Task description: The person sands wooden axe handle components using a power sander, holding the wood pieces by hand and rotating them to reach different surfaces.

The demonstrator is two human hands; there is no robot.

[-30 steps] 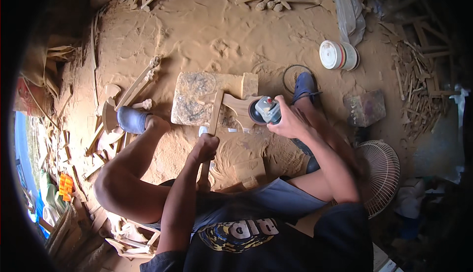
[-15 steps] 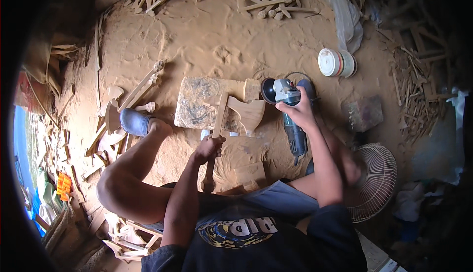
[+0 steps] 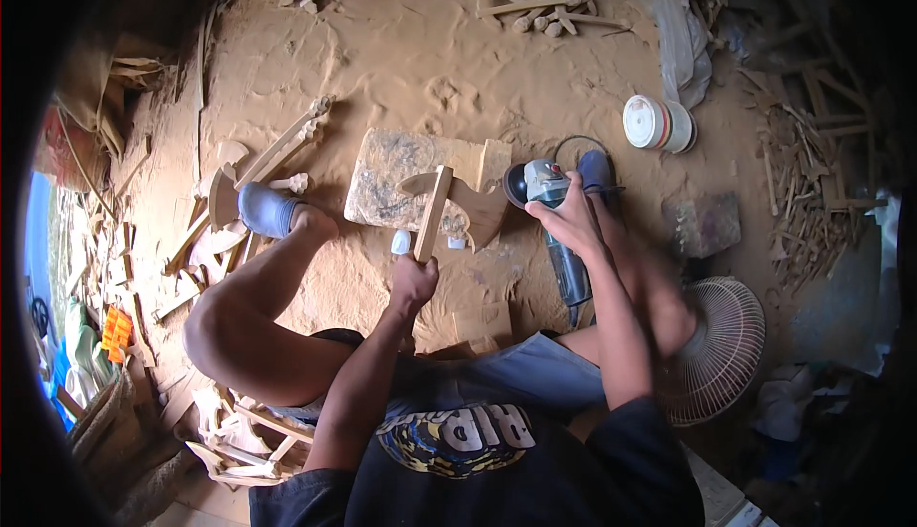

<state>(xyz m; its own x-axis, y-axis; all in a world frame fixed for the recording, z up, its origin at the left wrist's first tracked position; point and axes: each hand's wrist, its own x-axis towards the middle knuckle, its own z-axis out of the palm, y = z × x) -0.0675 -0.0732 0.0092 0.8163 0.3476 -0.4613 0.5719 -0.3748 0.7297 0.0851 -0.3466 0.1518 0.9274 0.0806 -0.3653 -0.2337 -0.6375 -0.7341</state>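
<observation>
My left hand (image 3: 414,280) is closed around the handle of a pale wooden axe (image 3: 433,216), whose lower end is hidden by my hand and forearm. The axe head (image 3: 484,210) has a broad curved blade on the right and a short point on the left. It is over a worn, stained block (image 3: 392,178); whether they touch I cannot tell. With my right hand (image 3: 573,218) I grip a teal and grey angle grinder (image 3: 567,274) near its head. Its round dark disc (image 3: 516,185) is close to the blade's right edge.
Sandy dust covers the ground. Carved wooden pieces lie in heaps at the far side (image 3: 535,1) and beside my left foot (image 3: 267,210). A white tub (image 3: 657,124), a dusty block (image 3: 707,223) and a round fan (image 3: 721,350) are on the right. Thin offcuts (image 3: 812,202) lie beyond.
The axe has tilted in my left hand, and its knobbed lower end has gone out of sight. My right hand has shifted the grinder slightly. The whole view has moved a little.
</observation>
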